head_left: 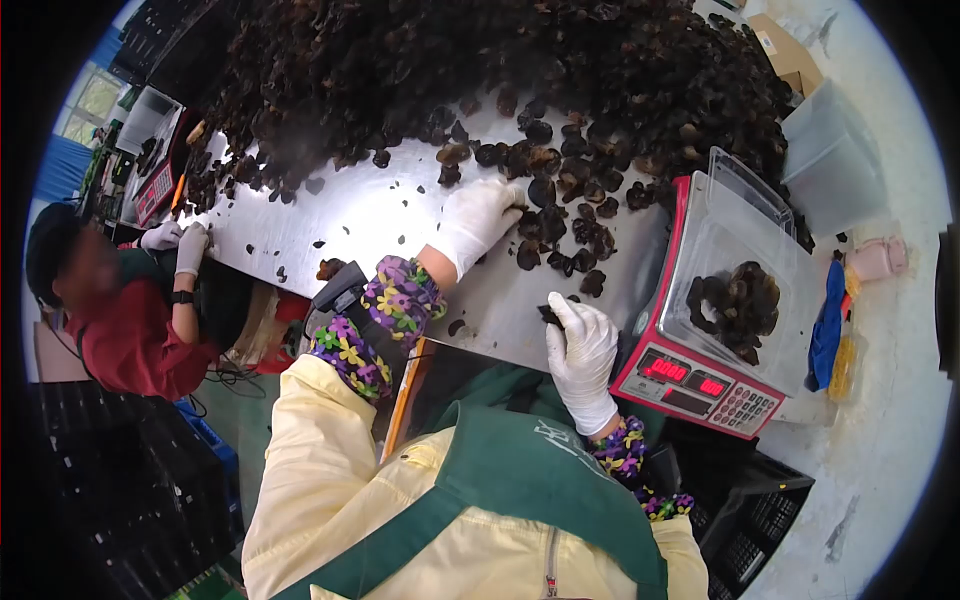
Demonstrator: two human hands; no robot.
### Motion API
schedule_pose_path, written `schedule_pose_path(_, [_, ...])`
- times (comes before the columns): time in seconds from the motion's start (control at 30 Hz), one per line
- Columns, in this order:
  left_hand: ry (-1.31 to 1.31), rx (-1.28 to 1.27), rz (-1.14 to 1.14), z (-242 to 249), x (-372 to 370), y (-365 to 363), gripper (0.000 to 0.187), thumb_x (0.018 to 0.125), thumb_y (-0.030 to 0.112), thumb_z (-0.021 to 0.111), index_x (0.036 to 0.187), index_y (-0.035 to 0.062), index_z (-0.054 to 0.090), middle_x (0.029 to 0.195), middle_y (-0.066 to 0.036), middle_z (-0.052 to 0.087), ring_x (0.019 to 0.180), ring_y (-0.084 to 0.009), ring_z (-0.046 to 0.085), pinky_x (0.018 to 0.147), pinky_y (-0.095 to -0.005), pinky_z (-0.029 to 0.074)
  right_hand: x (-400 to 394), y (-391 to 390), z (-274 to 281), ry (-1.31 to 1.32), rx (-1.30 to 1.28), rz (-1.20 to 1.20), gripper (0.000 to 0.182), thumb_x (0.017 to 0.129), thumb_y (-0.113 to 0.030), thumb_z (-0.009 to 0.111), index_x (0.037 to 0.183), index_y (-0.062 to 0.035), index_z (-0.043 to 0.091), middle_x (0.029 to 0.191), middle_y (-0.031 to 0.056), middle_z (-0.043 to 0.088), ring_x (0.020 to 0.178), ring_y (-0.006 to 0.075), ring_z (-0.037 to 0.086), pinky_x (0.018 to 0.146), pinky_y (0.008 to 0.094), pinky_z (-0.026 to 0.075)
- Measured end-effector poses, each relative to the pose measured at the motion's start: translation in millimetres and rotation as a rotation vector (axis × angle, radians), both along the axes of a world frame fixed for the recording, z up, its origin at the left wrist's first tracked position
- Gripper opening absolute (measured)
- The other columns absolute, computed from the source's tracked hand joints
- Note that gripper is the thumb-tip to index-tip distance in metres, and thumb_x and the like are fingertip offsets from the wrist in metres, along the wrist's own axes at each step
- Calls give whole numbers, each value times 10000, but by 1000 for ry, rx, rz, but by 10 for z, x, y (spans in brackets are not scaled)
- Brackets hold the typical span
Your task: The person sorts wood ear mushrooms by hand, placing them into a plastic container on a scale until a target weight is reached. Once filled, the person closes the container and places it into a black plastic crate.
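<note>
My left hand (478, 226), in a white glove, reaches over the metal table (370, 215) to the edge of the loose wood ear mushrooms (545, 222). Its fingers are curled at the mushrooms, and what they hold, if anything, is hidden. Near the table's front edge, my gloved right hand (583, 362) pinches a small dark piece of wood ear mushroom (550, 316) between thumb and fingertips. To its right stands a red scale (655, 345) with lit red digits. A clear plastic tray (745, 215) on the scale holds a clump of wood ear mushrooms (742, 305).
A large mushroom heap (480, 70) covers the table's back. On the right are a clear bin (832, 150), a blue item (827, 325) and a pink item (876, 258). At left, a person in red (140, 335) works beside another scale (157, 190). Black crates (760, 520) stand below.
</note>
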State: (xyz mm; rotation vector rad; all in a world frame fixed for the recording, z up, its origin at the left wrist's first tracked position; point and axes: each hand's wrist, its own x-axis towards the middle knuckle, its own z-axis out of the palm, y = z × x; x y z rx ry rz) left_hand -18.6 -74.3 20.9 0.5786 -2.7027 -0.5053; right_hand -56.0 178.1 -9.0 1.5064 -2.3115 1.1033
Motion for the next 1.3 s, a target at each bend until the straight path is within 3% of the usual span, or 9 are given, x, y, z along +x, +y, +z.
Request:
schedule_pose_path(0.2, [103, 175, 85, 16, 165, -121, 104, 860, 157, 715, 910, 72, 682, 837, -116, 673, 757, -277, 673, 728, -366, 532, -38, 19, -41, -23, 1, 3, 516, 836, -130, 685, 1344, -135, 598, 1205, 91, 599, 1141, 306, 546, 986, 468, 426])
schedule_pose_path(0.33, [53, 342, 198, 38, 51, -429, 118, 853, 148, 721, 895, 57, 658, 960, -119, 678, 867, -280, 678, 759, -380, 533, -42, 4, 5, -18, 6, 18, 508, 814, -110, 682, 1317, -131, 616, 1251, 96, 574, 1165, 307, 532, 1009, 480, 422])
schedule_pose_path(0.4, [120, -17, 158, 22, -127, -565, 157, 866, 176, 706, 953, 63, 638, 1008, -131, 677, 951, -312, 668, 817, -408, 532, -40, 4, 5, -18, 9, 20, 501, 807, -100, 679, 1304, -129, 625, 1253, 96, 572, 1170, 306, 529, 1012, 483, 421])
schedule_pose_path(0.57, [-3, -135, 211, 54, -533, -623, 371, 881, 298, 683, 1214, 152, 609, 1090, -137, 666, 1050, -350, 639, 907, -431, 521, -48, 18, -27, -40, 6, 26, 477, 796, -89, 676, 1271, -126, 645, 1249, 93, 574, 1170, 309, 530, 1017, 485, 422])
schedule_pose_path(0.77, [-114, 224, 107, -82, -418, -762, 273, 864, 208, 700, 1118, 107, 696, 1069, -180, 699, 981, -337, 682, 877, -394, 528, -54, 18, -31, -46, -4, 30, 470, 791, -69, 686, 1257, -126, 651, 1235, 88, 574, 1167, 308, 530, 1017, 483, 425])
schedule_pose_path(0.83, [-18, 259, 110, -103, -270, -751, 232, 880, 161, 695, 1090, 62, 699, 1007, -152, 727, 910, -284, 700, 837, -348, 539, -52, 25, -32, -55, -8, 48, 456, 795, -76, 683, 1247, -125, 655, 1235, 83, 574, 1170, 304, 527, 1025, 485, 419])
schedule_pose_path(0.93, [164, 925, 237, 197, -72, -598, 225, 959, 182, 669, 1117, 23, 686, 901, -13, 709, 761, -76, 613, 658, -231, 477, -51, 35, -13, -57, 5, 57, 439, 800, -83, 681, 1236, -130, 660, 1237, 81, 573, 1174, 303, 524, 1033, 488, 411])
schedule_pose_path(1.2, [473, 1928, 208, 194, 189, -603, 291, 1017, 266, 594, 1247, 88, 587, 981, -12, 639, 796, -144, 591, 617, -260, 459, -47, 31, -16, -61, -66, 37, 432, 796, -78, 685, 1223, -140, 667, 1220, 79, 586, 1161, 304, 534, 1016, 482, 418])
schedule_pose_path(1.3, [506, 1917, 105, 171, 89, -402, 197, 971, 273, 679, 1111, 134, 679, 916, 29, 672, 729, -87, 595, 573, -230, 436, -46, 18, -16, -58, -102, 17, 425, 785, -64, 690, 1204, -132, 672, 1206, 85, 591, 1136, 314, 553, 1000, 482, 434])
